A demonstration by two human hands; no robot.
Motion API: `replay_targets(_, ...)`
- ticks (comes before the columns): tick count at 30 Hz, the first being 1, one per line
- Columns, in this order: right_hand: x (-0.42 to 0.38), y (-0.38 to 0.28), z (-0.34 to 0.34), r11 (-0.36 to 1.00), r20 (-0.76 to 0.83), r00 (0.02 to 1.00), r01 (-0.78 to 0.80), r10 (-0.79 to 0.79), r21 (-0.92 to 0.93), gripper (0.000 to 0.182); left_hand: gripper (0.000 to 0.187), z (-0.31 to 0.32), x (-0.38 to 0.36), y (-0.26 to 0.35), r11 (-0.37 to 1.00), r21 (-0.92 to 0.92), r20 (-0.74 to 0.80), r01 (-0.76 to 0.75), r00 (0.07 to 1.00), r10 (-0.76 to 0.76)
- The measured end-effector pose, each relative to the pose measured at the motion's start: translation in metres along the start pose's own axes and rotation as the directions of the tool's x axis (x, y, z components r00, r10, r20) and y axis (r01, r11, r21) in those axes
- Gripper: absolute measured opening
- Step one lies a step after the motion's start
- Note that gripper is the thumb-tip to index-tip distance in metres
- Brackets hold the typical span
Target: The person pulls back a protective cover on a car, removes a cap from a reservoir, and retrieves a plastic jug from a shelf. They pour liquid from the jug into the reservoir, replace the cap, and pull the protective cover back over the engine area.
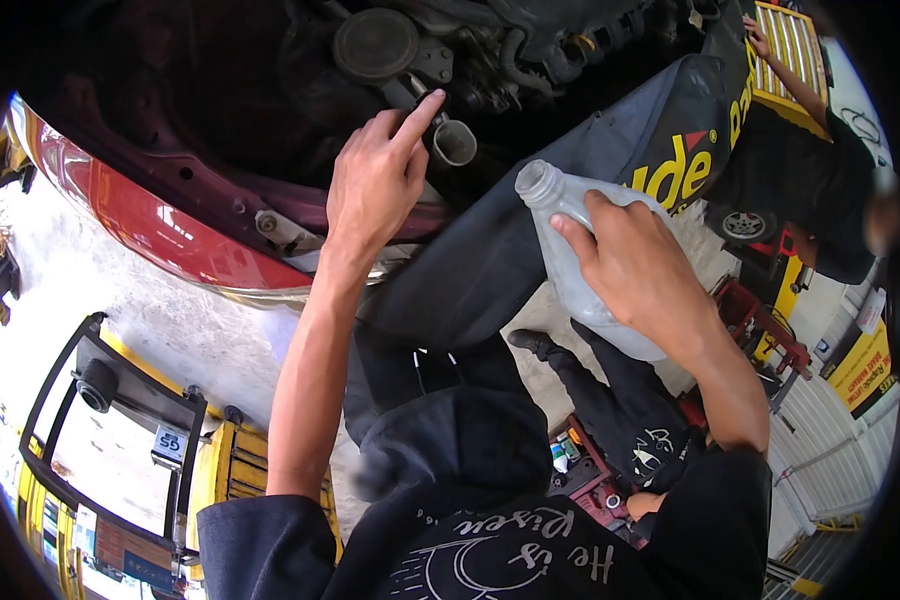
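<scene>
My right hand is wrapped around a translucent whitish plastic jug. The jug's round mouth has no cap on it and tilts up towards the car. My left hand reaches over the front edge of the engine bay, index finger stretched out and the other fingers partly curled. Right beside that fingertip is a pale filler neck with an open top. The curled fingertips are hidden, so whether they touch anything there cannot be seen.
A red car bumper curves along the left, below the dark engine bay. A black fender cover drapes over the right side. Other people in black are at the right and lower middle. A wheeled black frame stands lower left.
</scene>
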State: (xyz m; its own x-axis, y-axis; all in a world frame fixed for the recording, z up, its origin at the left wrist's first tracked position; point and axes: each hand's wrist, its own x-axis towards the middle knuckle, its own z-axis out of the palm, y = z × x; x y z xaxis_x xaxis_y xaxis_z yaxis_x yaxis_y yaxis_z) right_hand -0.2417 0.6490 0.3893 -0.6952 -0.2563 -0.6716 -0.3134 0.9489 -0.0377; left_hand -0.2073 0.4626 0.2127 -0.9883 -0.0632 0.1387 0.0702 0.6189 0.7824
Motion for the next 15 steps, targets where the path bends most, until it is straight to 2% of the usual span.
replay_targets(4, 0.004, -0.007, -0.002, 0.998, -0.002, 0.998, -0.062, 0.062, -0.007, 0.037, 0.053, -0.002, 0.001, 0.002, 1.0, -0.009, -0.008, -0.004, 1.0, 0.004)
replay_targets(6, 0.007, -0.007, -0.003, 0.997, 0.06, 0.996, -0.066, 0.063, 0.035, 0.036, 0.048, -0.005, 0.001, 0.003, 0.999, 0.009, 0.053, 0.045, 0.998, -0.045)
replay_targets(9, 0.008, -0.006, -0.003, 0.999, 0.054, 0.998, -0.027, 0.025, 0.031, 0.037, 0.054, -0.002, 0.0, 0.002, 1.0, 0.001, -0.003, -0.004, 1.0, 0.004)
replay_targets(15, 0.012, -0.004, -0.002, 0.999, 0.057, 0.997, -0.048, 0.048, 0.006, 0.037, 0.054, -0.003, 0.001, 0.001, 1.0, -0.007, -0.007, -0.01, 1.0, 0.01)
